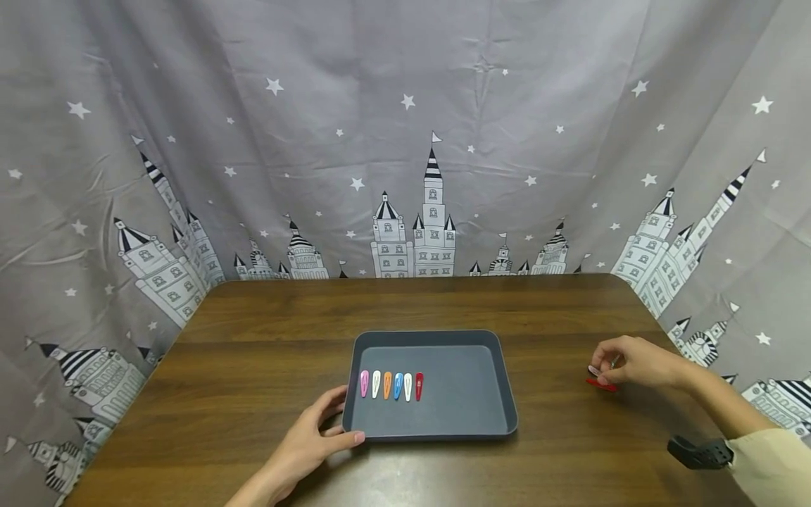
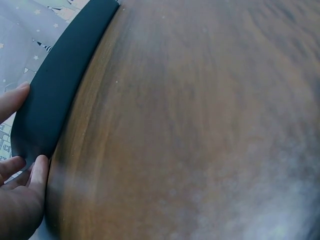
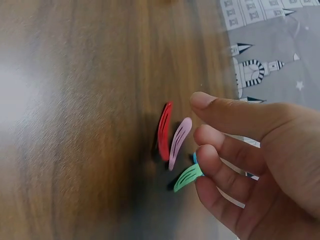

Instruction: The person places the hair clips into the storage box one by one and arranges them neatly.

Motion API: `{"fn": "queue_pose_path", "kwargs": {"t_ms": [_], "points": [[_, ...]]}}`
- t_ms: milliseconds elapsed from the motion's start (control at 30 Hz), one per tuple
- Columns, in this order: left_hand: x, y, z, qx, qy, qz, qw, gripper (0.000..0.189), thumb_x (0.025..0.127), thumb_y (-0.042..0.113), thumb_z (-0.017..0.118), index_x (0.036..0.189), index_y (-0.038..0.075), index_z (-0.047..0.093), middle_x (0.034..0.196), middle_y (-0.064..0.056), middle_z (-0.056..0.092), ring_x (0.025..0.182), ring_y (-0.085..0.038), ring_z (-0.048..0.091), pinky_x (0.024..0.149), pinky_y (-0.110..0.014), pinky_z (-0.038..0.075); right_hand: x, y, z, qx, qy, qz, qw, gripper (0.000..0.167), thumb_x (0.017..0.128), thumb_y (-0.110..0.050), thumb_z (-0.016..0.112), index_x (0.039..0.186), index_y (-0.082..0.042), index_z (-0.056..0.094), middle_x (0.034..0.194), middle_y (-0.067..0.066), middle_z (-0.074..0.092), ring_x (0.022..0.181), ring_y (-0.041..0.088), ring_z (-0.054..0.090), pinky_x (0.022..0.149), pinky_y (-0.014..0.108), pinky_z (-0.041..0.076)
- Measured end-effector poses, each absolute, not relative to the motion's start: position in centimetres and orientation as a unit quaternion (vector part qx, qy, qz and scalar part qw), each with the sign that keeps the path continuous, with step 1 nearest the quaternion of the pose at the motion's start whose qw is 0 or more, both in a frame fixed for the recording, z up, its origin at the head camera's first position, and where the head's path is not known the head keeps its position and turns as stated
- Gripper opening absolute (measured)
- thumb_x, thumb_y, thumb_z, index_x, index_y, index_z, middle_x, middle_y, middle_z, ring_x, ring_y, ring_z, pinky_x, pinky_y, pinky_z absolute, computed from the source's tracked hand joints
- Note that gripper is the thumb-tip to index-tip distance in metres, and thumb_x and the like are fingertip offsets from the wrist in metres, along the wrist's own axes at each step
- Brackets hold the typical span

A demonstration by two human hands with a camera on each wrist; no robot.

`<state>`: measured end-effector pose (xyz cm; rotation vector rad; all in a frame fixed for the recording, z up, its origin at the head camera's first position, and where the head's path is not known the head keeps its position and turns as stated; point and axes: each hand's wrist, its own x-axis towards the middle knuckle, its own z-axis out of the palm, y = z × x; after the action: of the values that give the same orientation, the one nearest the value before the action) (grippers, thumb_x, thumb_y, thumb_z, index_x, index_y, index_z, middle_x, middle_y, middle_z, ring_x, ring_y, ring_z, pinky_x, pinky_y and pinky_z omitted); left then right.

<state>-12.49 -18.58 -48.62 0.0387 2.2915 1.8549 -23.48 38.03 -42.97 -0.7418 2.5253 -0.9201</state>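
Grey tray (image 1: 456, 394) gripped by our left hand (image 1: 307, 435), we have six clips (image 1: 398, 386) lined up inside and at least four loose clips (image 3: 163, 135) left beside our slackly bent, empty right hand (image 1: 621, 360).

head: even, moderate light; whitish glare on the tabletop (image 1: 437, 466), bottom centre; soft shadow at lower right; castles (image 1: 166, 276) lean outward at both sides, wide-angle stretch | left wrist: hazy, bluish; blurred glare lower right | right wrist: pale glare left edge; soft shadow below red hair clip (image 3: 164, 134), lower centre
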Motion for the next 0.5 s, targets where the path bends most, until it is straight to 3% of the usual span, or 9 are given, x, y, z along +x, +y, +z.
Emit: {"fn": "queue_pose_path", "kwargs": {"t_ms": [167,333,500], "points": [[-12.5,-18.7,-48.6,0.011,0.773,0.626,0.098,0.083,0.083,0.012,0.089,0.153,0.002,0.045,0.150,-0.023,0.048,0.138,-0.038,0.045,0.102,-0.031,0.052,-23.2,38.9,-43.7,-0.248,0.904,-0.303,0.169,0.018,0.088,-0.015,0.083,0.096,-0.009,0.068,0.081,-0.008,0.063,0.076,0.006,0.061,0.065,0.023,0.050],[-12.5,-18.7,-48.6,0.014,0.772,0.628,0.099,0.083,0.083,0.012,0.089,0.153,0.003,0.045,0.150,-0.023,0.048,0.138,-0.037,0.046,0.103,-0.032,0.052,-23.0,39.3,-45.0,-0.271,0.915,-0.265,0.136,0.021,0.083,-0.016,0.086,0.088,-0.014,0.065,0.075,-0.015,0.056,0.068,0.001,0.049,0.058,0.023,0.041],[-12.4,-18.7,-48.6,0.012,0.773,0.626,0.099,0.083,0.083,0.013,0.089,0.153,0.004,0.045,0.150,-0.022,0.048,0.137,-0.037,0.046,0.103,-0.032,0.052,-23.0,39.2,-45.7,-0.282,0.911,-0.271,0.128,0.022,0.084,-0.010,0.084,0.083,-0.014,0.062,0.072,-0.016,0.055,0.066,0.000,0.048,0.056,0.022,0.040]]}}
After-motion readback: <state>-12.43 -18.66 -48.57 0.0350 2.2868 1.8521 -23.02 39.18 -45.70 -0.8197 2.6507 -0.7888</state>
